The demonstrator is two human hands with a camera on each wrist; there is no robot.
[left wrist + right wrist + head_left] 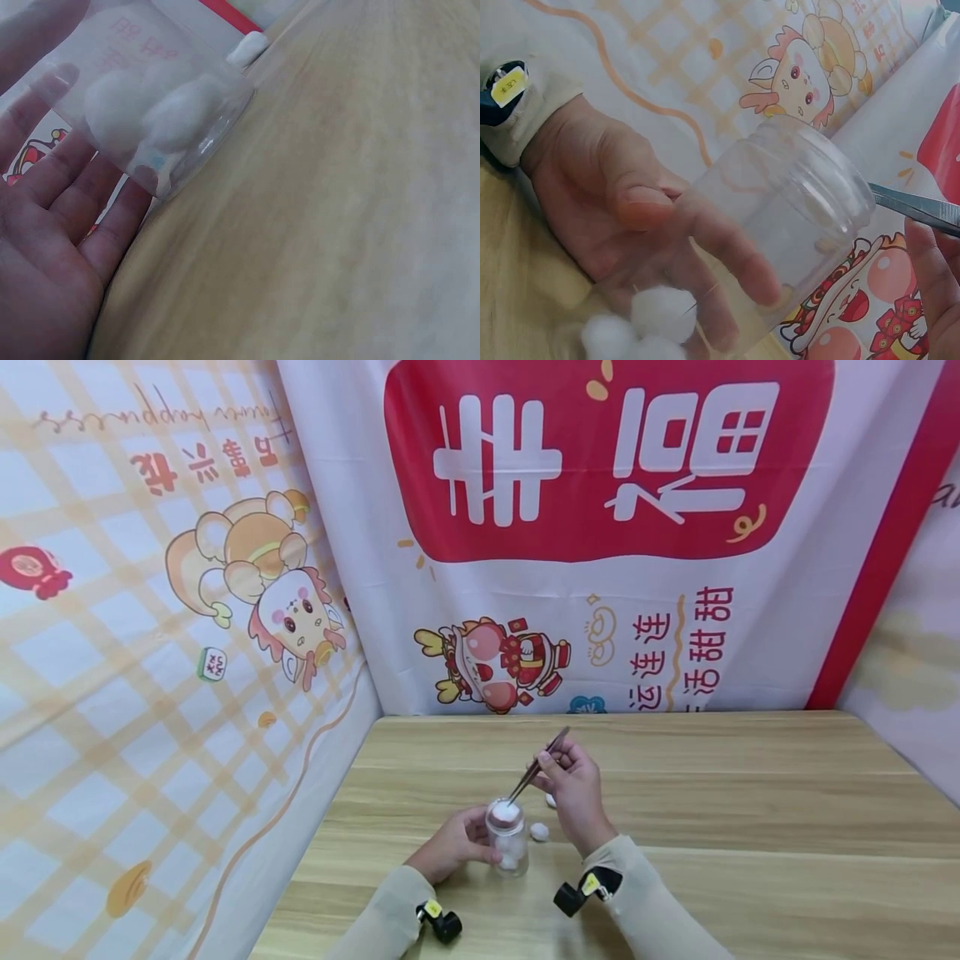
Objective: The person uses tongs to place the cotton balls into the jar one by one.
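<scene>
Left hand (453, 845) round a clear jar (513, 841), right hand (579, 787) on metal tweezers (522, 787) at a wooden tabletop (720, 793).
The left thumb and fingers curl about the upright jar, apparently to stop it sliding; the right fingers pinch the tweezers well above the tips, which slant to the open mouth, a hold that seems meant to spare the rim from fingers. Something white (505, 813) shows there; whether the tips grip it cannot be told. The jar is see-through, ridged at the neck, with fluffy white cotton balls (664, 313) at its bottom. Just beside it lies a loose ball (539, 832), likely left within easy reach; a second ball (551, 801) sits partly hidden by the right hand.
</scene>
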